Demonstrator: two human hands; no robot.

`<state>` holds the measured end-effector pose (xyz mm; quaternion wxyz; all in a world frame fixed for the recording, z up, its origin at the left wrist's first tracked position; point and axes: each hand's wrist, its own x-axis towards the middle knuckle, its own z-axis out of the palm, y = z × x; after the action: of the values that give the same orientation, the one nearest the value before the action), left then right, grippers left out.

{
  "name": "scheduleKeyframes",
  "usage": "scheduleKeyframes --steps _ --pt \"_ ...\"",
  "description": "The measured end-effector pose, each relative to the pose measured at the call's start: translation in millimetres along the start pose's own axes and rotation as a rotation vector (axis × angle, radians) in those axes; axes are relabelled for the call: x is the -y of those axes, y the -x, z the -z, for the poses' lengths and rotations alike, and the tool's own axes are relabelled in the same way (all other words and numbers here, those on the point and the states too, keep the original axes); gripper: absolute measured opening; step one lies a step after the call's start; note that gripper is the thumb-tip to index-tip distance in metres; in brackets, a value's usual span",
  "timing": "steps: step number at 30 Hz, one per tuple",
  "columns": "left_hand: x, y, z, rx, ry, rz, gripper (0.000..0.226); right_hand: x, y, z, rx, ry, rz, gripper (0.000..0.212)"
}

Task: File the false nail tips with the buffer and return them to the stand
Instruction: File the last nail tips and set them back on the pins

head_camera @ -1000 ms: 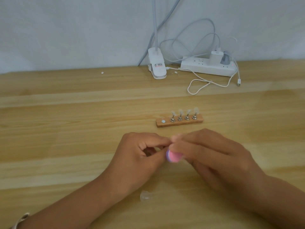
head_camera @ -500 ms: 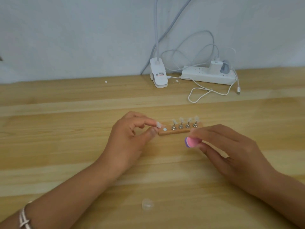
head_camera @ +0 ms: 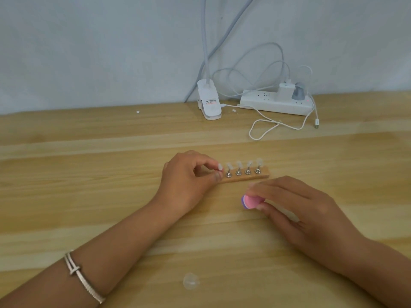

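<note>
A small wooden stand (head_camera: 249, 178) lies mid-table with several metal holders, each carrying a clear nail tip (head_camera: 238, 163). My left hand (head_camera: 189, 178) pinches a nail tip (head_camera: 219, 167) on its holder between thumb and forefinger at the stand's left end, covering that end. My right hand (head_camera: 295, 210) rests in front and to the right of the stand, gripping a pink and purple buffer (head_camera: 250, 201) whose rounded end sticks out to the left.
A loose clear nail tip (head_camera: 190, 281) lies near the table's front edge. At the back stand a white clip lamp base (head_camera: 209, 103), a white power strip (head_camera: 275, 103) with plugs, and a looped white cable (head_camera: 266, 127).
My hands parted: the left one carried the nail tip up to the stand's left end, the right one drew the buffer away to the right. The view also tilted down.
</note>
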<state>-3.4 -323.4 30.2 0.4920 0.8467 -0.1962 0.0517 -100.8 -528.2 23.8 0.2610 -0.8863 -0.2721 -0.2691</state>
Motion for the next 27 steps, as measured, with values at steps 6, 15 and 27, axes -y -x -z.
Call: scheduleKeyframes --steps 6,15,27 --pt "-6 3 4 0.001 -0.153 0.066 0.023 -1 2 -2 0.017 0.010 0.008 0.018" --pt "-7 6 13 0.030 -0.324 -0.019 0.030 -3 3 -2 0.039 -0.004 0.012 0.019" --pt "3 15 32 0.115 -0.114 -0.051 0.011 -3 4 -4 0.072 -0.017 0.007 0.021"
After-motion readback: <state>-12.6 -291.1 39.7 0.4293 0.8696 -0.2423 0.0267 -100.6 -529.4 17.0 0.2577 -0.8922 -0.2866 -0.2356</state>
